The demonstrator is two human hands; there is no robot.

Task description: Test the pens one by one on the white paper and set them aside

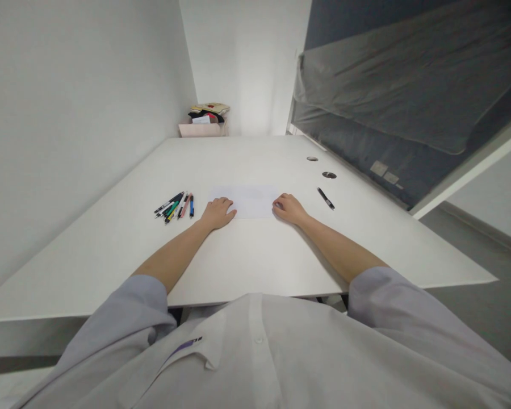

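Observation:
A white sheet of paper [253, 203] lies flat on the white table [255, 255] in front of me. My left hand [218, 213] rests palm down over its left edge, fingers stretched out and thumb apart. At the right edge of the sheet, my right hand [290, 208] is curled, thumb and fingertips closed at the paper's border. A bunch of several pens [172, 205] in different colours lies left of my left hand, with a blue pen [191, 206] at its right side. One dark pen [326, 198] lies by itself to the right of my right hand.
A pale pink box [201, 130] with folded items stands at the far end. Two round dark cable holes [329, 175] are set into the table's right side. A wall rises on the left, and a dark covered panel [392, 96] borders the right.

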